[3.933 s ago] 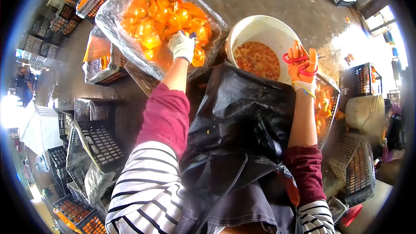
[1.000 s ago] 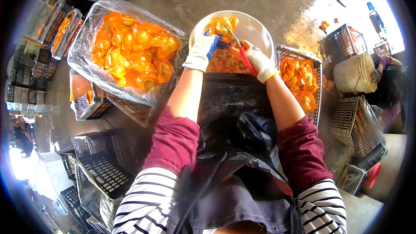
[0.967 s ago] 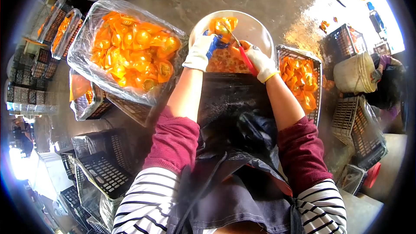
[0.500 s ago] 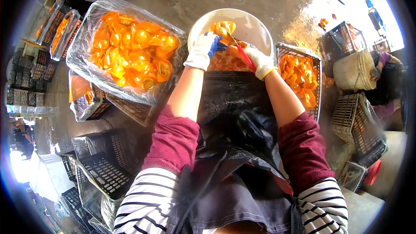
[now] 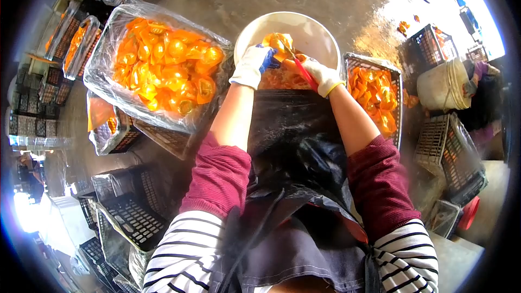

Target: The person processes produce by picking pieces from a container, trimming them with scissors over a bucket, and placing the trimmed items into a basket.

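My left hand (image 5: 254, 65), in a white glove with blue on the fingers, is closed on a shiny orange plastic packet (image 5: 278, 43) with a yellowish lump inside. My right hand (image 5: 321, 74), gloved in white with a yellow cuff, grips what looks like a pair of red-handled scissors (image 5: 307, 75). Their metal end meets the packet's right side; the fingers partly hide it. Both hands are over a white bucket (image 5: 335, 38), which has wet orange-pink matter (image 5: 282, 78) at its near side. A black apron covers my lap just below.
A plastic-lined crate (image 5: 97, 70) full of orange packets stands on the left. Another crate (image 5: 400, 103) holding orange wrappers is right of the bucket. Stacked black crates (image 5: 133, 220) lie lower left. A person's sleeve (image 5: 480, 70) shows beside a whitish bucket (image 5: 442, 84) at far right.
The orange packet has tilted and shifted slightly left and down, and the scissors' metal end has turned on it. Both hands stay over the bucket, nearly in place.
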`<state>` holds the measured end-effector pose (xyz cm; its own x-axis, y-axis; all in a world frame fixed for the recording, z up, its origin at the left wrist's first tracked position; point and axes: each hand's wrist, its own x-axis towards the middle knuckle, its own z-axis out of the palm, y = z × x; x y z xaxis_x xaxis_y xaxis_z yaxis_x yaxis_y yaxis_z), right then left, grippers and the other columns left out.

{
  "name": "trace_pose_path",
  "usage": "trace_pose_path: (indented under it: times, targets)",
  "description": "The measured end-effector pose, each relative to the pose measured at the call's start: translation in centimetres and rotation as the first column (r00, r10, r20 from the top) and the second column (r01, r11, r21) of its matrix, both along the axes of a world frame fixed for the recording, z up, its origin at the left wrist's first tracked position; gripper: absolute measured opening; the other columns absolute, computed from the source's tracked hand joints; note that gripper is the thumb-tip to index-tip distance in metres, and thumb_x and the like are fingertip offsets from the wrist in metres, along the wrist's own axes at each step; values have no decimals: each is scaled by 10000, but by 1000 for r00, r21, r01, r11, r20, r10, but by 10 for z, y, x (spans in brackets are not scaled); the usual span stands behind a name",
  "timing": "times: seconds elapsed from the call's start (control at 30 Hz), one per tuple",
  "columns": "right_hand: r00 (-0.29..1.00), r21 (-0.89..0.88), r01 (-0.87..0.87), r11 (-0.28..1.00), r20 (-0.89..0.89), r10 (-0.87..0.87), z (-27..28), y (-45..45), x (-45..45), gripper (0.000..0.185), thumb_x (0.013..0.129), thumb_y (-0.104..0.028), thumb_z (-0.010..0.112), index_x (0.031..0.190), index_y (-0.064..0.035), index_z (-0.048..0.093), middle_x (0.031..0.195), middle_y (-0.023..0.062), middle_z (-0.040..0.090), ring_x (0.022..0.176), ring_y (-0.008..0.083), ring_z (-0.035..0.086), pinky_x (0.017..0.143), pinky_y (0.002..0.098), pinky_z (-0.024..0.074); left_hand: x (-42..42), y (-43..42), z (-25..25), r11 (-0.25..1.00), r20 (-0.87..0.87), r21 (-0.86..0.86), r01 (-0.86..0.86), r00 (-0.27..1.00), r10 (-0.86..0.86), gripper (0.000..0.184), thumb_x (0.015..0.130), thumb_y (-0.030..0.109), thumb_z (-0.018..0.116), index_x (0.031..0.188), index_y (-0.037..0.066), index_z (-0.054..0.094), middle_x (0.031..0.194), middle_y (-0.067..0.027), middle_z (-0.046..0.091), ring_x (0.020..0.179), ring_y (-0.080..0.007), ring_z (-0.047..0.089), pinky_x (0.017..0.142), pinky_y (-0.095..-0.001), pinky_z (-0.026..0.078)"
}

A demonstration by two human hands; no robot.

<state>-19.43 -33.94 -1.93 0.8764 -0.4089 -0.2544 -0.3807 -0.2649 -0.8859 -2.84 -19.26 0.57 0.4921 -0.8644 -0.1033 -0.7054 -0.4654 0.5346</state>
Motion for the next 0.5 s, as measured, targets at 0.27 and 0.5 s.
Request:
trace_pose_path:
  times: [0.27,0.5]
  targets:
    - [988,67,2,998,-153,9,113,39,-17,328,873,-338,625,1026,-50,655,821,75,673,706,182,635,629,302,474,12,5,-35,919,-26,-333,-211,976,215,252,860,213,564,1023,48,662,933,-193,670,857,-311,648,782,-384,505]
    - [996,445,64,893,-79,-33,96,29,-12,344,888,-304,624,1115,-46,628,905,99,674,700,181,649,578,276,478,0,11,18,897,-100,-265,-354,935,340,329,824,186,620,1129,62,617,1000,-210,650,880,-308,651,721,-374,532]
